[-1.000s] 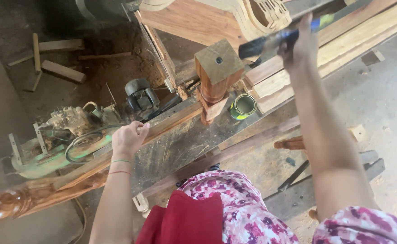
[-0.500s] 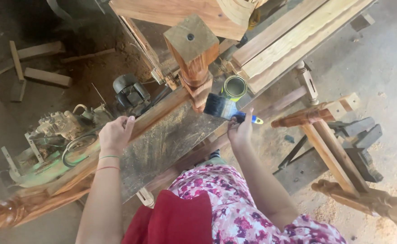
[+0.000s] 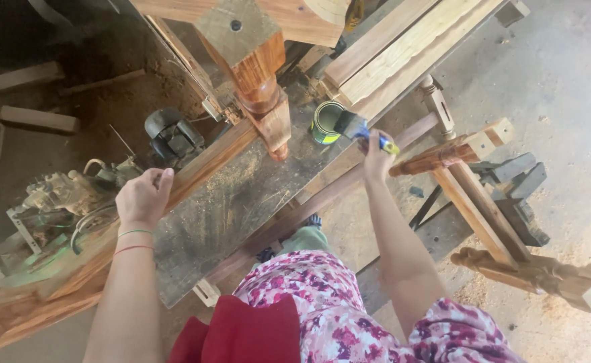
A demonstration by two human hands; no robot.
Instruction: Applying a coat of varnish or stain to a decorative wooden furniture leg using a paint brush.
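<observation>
My right hand (image 3: 376, 156) grips a paintbrush (image 3: 359, 128) with a blue and yellow handle, its bristles over the open small green tin can (image 3: 325, 122) on the dusty workbench (image 3: 242, 202). My left hand (image 3: 144, 196) rests curled on a long reddish wooden rail (image 3: 201, 165) lying along the bench's far edge. A turned, varnished wooden leg (image 3: 262, 94) with a square top block stands just left of the can, its lower part glossy.
Pale planks (image 3: 403, 50) lie at the top right. Carved wooden leg pieces (image 3: 504, 202) rest on the floor to the right, among sawdust. A small motor (image 3: 171, 134) and machine parts (image 3: 60, 202) sit left of the bench. Wood offcuts (image 3: 36, 119) lie at far left.
My right hand has come down from high at the upper right and brought the brush to the tin can. The view has shifted; my left hand has stayed on the rail.
</observation>
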